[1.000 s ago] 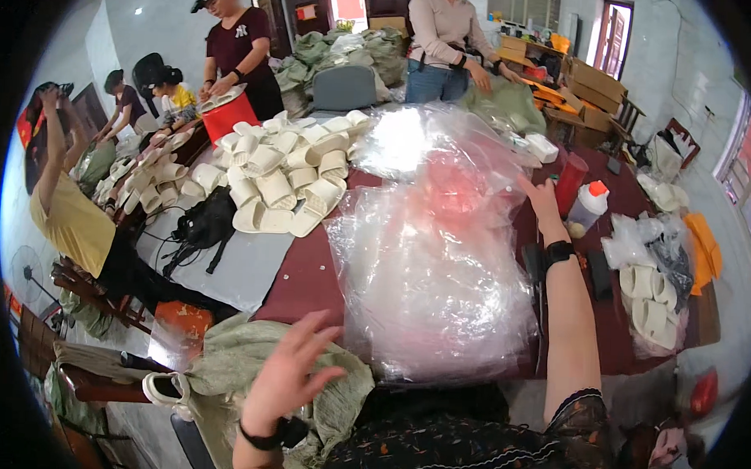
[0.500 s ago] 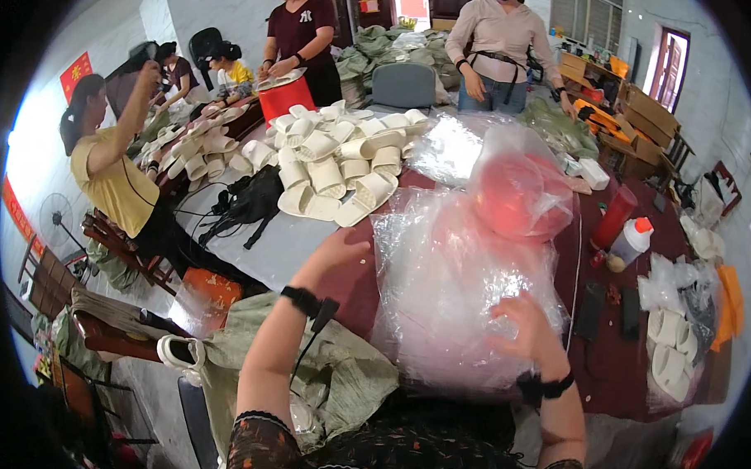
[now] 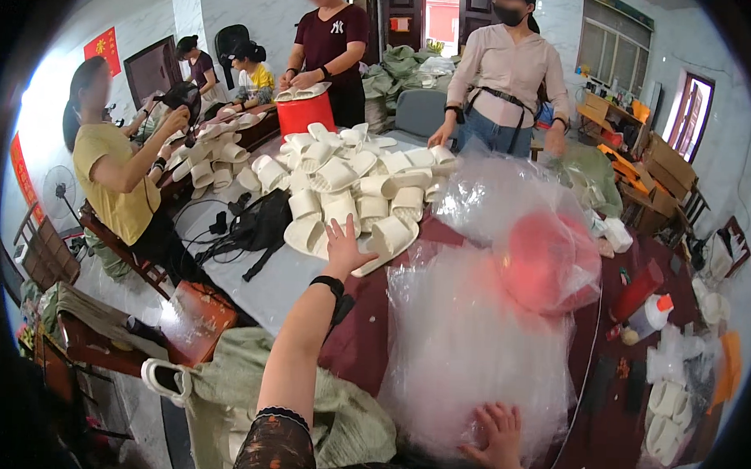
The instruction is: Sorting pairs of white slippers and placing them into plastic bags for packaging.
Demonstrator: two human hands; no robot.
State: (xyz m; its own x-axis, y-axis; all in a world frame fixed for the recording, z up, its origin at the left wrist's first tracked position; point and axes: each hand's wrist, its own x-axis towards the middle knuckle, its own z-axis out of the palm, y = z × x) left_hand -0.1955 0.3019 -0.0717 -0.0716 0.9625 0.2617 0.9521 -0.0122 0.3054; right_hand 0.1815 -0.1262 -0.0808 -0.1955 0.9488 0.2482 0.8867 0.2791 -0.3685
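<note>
The heap of cream slipper-like pieces (image 3: 344, 192) lies on the grey table (image 3: 270, 285), and the left hand (image 3: 342, 248), fingers spread and holding nothing, now touches its near edge, having travelled out from over the green sack (image 3: 221, 394) in the past second. The right hand (image 3: 494, 437) (earlier raised beside the clear plastic bag stack (image 3: 471, 345)) has dropped to lie flat, fingers splayed, on its near end. So the bag seems steadied while a piece is fetched.
</note>
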